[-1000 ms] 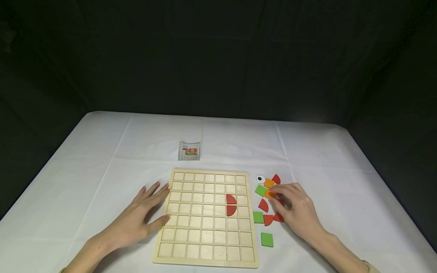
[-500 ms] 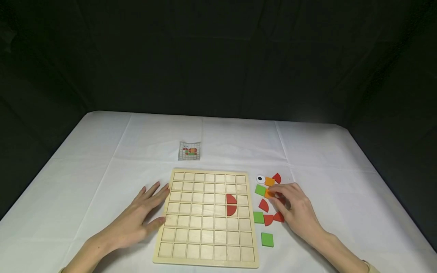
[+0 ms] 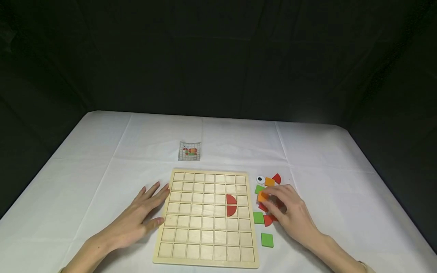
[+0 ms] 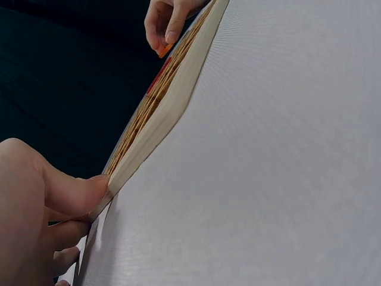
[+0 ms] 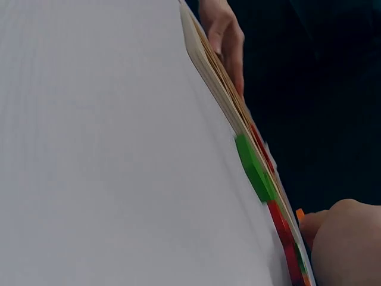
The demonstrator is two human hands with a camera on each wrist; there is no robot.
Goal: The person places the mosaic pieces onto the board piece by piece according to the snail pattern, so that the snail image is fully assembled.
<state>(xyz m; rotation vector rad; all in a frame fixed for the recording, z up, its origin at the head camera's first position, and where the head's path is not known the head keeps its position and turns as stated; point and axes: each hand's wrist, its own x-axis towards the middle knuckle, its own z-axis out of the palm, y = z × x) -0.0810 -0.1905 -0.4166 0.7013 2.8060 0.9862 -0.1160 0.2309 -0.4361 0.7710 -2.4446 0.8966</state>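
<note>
A wooden grid board (image 3: 206,216) lies on the white tablecloth, with two red quarter-round pieces (image 3: 231,204) in its right cells. My left hand (image 3: 143,214) rests flat against the board's left edge, fingers spread; its thumb (image 4: 77,193) touches the board edge (image 4: 155,128). My right hand (image 3: 288,214) pinches an orange square piece (image 3: 262,196) just right of the board, lifted over the loose pieces. The orange piece (image 4: 165,50) shows between the fingertips in the left wrist view.
Loose pieces lie right of the board: an eye disc (image 3: 260,179), an orange square (image 3: 269,182), red quarter-rounds (image 3: 276,178), green squares (image 3: 267,239). A small pattern card (image 3: 189,151) sits behind the board. The table edge (image 3: 392,197) drops off at right.
My right hand has lifted the orange square from the pile and carried it left, toward the board. The left hand has stayed in place.
</note>
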